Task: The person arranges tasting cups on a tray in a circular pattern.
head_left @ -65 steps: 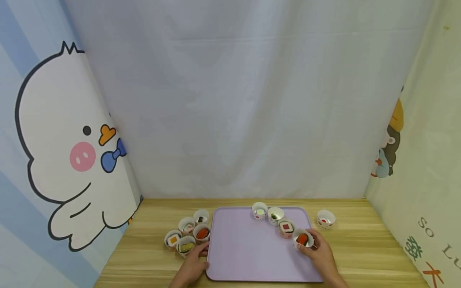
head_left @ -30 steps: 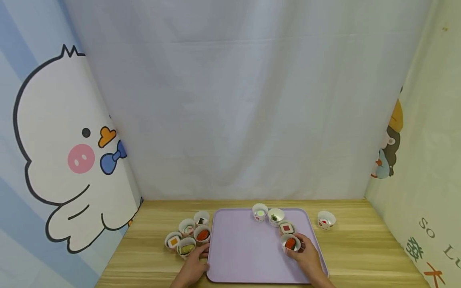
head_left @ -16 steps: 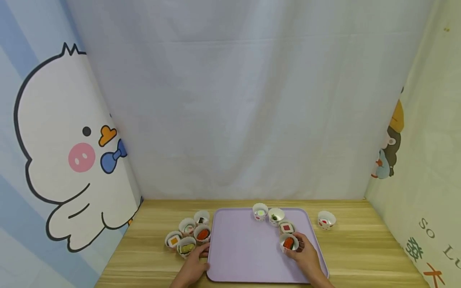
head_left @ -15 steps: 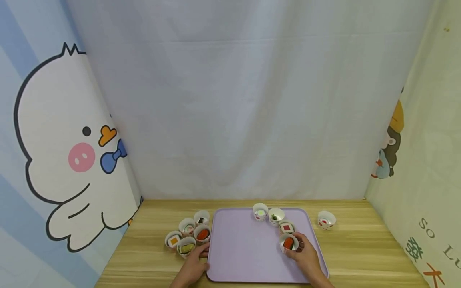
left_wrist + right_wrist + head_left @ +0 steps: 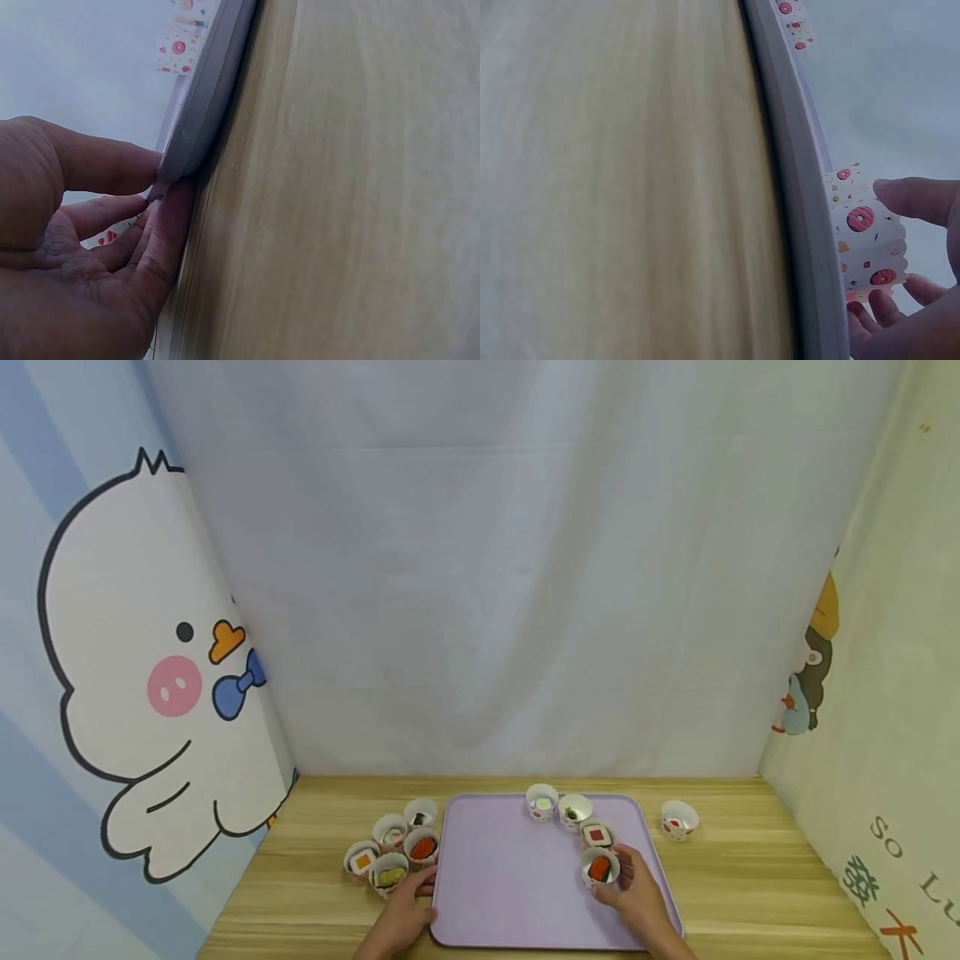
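Note:
My right hand [image 5: 641, 893] holds a white paper baking cup [image 5: 870, 232] printed with doughnuts, thumb on one side and fingers on the other. Inside that cup lies an orange-red topped sushi piece [image 5: 600, 868]. The cup is at the right part of a lilac tray [image 5: 510, 893], just in front of a cup with a red-centred square sushi piece [image 5: 597, 835]. At the tray's left edge, my left hand [image 5: 403, 910] pinches the rim between thumb and fingers, as the left wrist view shows.
Two more cups, one with a pale green-centred piece [image 5: 542, 803] and one with dark green bits [image 5: 573, 812], stand at the tray's back. A lone cup [image 5: 679, 821] stands right of the tray. Several filled cups [image 5: 390, 833] cluster left, beside my left hand. Curtains enclose the wooden table [image 5: 750, 893].
My right hand has moved left over the tray with the paper cup, from near the right rim to just in front of the red-centred one. My left hand has stayed at the tray edge.

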`<action>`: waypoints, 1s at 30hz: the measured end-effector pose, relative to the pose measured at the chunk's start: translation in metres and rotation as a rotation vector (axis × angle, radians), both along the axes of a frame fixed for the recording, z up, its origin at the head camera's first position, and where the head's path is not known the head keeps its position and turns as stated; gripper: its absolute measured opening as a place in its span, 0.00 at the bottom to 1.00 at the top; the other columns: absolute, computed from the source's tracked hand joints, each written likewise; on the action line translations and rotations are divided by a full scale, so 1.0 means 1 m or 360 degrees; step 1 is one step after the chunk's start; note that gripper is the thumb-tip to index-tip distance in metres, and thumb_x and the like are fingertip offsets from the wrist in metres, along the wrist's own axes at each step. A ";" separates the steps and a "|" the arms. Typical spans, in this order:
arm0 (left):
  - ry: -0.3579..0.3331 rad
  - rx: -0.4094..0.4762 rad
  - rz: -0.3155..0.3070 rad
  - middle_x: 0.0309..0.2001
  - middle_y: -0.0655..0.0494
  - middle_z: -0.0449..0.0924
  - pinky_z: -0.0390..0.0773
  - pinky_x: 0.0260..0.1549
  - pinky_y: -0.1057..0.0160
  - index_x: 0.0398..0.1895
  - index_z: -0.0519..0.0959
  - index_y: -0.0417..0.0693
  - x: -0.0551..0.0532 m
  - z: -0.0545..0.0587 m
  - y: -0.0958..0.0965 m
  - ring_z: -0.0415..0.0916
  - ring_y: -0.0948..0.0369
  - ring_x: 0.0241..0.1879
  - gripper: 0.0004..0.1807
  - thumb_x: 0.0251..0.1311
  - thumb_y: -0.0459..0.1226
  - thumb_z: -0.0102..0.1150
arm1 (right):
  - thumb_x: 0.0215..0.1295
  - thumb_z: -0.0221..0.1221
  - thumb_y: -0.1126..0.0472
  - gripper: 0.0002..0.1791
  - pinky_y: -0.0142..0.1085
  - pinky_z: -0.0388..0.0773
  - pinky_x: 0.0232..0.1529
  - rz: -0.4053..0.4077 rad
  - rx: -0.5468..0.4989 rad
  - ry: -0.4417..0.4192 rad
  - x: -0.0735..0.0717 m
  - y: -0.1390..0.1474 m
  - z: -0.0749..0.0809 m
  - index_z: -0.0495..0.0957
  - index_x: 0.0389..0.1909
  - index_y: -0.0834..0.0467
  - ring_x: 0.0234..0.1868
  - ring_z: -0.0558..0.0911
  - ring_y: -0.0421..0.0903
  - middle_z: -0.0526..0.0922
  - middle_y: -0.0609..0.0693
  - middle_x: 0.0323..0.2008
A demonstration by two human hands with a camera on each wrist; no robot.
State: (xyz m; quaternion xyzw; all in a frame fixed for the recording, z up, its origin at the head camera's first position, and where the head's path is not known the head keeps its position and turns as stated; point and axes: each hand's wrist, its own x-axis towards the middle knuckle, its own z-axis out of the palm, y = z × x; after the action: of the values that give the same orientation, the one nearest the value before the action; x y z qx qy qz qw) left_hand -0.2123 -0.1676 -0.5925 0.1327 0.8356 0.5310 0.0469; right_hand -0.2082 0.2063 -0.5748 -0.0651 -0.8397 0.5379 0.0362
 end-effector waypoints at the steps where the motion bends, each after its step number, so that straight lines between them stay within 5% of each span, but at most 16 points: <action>1: 0.0001 0.0000 0.0002 0.52 0.32 0.76 0.76 0.43 0.70 0.62 0.66 0.21 0.000 0.000 0.000 0.78 0.43 0.50 0.37 0.41 0.21 0.57 | 0.45 0.71 0.70 0.45 0.56 0.68 0.65 0.0006 -0.0008 -0.0002 0.001 0.001 0.002 0.60 0.66 0.70 0.64 0.70 0.68 0.69 0.72 0.62; 30: -0.0033 0.0013 0.0027 0.52 0.32 0.76 0.77 0.44 0.67 0.63 0.67 0.23 0.000 0.002 0.001 0.78 0.44 0.51 0.37 0.41 0.20 0.57 | 0.53 0.70 0.66 0.42 0.55 0.61 0.70 0.0091 0.0013 0.0104 0.007 0.025 0.054 0.60 0.68 0.68 0.70 0.64 0.67 0.64 0.69 0.68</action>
State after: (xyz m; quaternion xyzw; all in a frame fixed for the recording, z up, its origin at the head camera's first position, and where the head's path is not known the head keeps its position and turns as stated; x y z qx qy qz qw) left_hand -0.2125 -0.1663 -0.5908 0.1203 0.8340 0.5362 0.0503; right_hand -0.2010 0.2315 -0.5204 -0.0232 -0.8417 0.5373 0.0484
